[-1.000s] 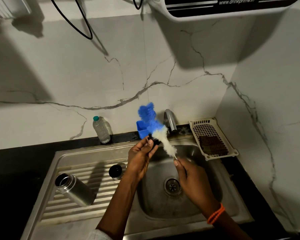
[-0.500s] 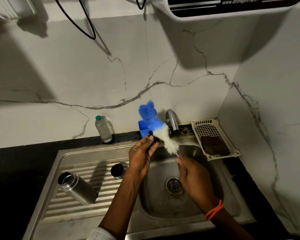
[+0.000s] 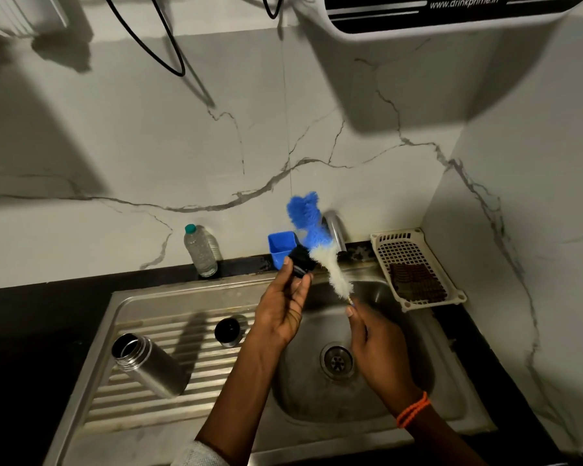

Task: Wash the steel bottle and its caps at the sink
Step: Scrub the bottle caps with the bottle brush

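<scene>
The open steel bottle (image 3: 148,366) stands on the ribbed drainboard at the left of the sink (image 3: 169,299). A black and steel cap (image 3: 229,330) sits on the drainboard beside the basin. My left hand (image 3: 281,306) pinches a small black cap (image 3: 301,263) at its fingertips, above the basin's back edge. My right hand (image 3: 376,344) grips the handle of a bottle brush (image 3: 312,235) with blue and white bristles. The brush points up and left, its white bristles against the black cap.
A steel tap (image 3: 334,227) rises behind the basin, with a blue tub (image 3: 281,245) to its left and a small plastic water bottle (image 3: 201,250) further left. A white plastic basket (image 3: 414,267) holding a brown scrubber sits at the right. The drain (image 3: 337,359) lies below my hands.
The brush has shifted slightly against the black cap, and my left hand has turned the cap so more of it shows. The bottle and other cap have not moved.
</scene>
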